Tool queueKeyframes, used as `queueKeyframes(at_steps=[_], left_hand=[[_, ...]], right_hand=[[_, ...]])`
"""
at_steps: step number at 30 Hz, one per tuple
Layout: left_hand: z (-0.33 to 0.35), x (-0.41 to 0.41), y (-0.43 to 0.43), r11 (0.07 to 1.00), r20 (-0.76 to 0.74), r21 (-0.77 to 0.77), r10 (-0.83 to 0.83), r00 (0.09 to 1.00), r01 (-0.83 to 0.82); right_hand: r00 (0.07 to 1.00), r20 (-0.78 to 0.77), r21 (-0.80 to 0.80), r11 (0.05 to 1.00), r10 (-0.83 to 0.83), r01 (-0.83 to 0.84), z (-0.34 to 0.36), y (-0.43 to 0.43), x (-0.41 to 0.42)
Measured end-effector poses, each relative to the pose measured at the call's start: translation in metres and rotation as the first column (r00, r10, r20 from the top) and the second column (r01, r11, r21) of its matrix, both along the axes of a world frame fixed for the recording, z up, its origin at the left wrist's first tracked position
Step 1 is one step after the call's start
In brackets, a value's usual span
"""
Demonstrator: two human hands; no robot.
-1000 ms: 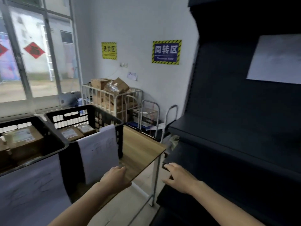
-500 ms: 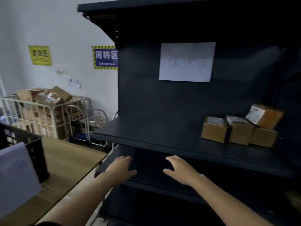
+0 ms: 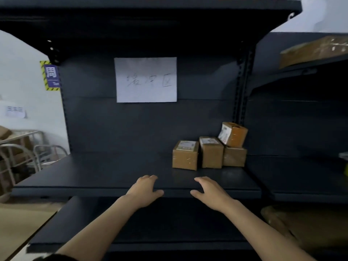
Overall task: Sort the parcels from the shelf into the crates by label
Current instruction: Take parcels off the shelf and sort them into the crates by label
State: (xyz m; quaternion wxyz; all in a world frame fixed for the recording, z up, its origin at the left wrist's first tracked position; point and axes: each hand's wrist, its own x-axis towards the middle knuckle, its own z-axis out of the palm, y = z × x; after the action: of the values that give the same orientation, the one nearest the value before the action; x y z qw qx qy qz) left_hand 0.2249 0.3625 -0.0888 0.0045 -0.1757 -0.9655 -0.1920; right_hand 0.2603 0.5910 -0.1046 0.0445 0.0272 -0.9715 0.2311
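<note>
Pick-up step: left hand [image 3: 145,191] and right hand [image 3: 211,193] are held empty, grip loosely spread, over shelf [image 3: 113,174]; a reach to parcels [image 3: 185,155] is judged due.

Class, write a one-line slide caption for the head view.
Empty left hand and right hand hover before four parcels on the dark shelf.

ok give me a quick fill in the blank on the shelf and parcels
1. The number of parcels on the shelf is ____.
2. The tilted parcel sits atop the end parcel, at the row's ____ end.
3. The left hand and right hand hold ____.

Missing words: four; right; nothing
</note>
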Motion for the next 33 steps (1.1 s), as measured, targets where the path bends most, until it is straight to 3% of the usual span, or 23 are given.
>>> queueKeyframes(at_steps=[14, 20, 26, 33], left_hand=[[0.004, -0.092, 0.075, 0.984, -0.009, 0.151, -0.093, 0.996, 0.093], [0.008, -0.148, 0.078, 0.967, -0.052, 0.247, -0.054, 0.997, 0.065], [0.004, -0.193, 0.083, 0.935, 0.048, 0.354, -0.026, 0.998, 0.007], [-0.003, -0.223, 0.096, 0.843, 0.246, 0.532, -0.058, 0.968, -0.085]], right_hand=[[0.965, -0.058, -0.041, 0.966, -0.256, 0.254, 0.02, 0.087, -0.041], [0.934, -0.104, -0.211, 0.925, -0.342, 0.316, 0.029, 0.096, -0.093], [0.865, -0.11, -0.383, 0.824, -0.49, 0.418, 0.032, 0.105, -0.142], [0.808, -0.034, -0.416, 0.743, -0.589, 0.524, 0.033, 0.112, -0.178]])
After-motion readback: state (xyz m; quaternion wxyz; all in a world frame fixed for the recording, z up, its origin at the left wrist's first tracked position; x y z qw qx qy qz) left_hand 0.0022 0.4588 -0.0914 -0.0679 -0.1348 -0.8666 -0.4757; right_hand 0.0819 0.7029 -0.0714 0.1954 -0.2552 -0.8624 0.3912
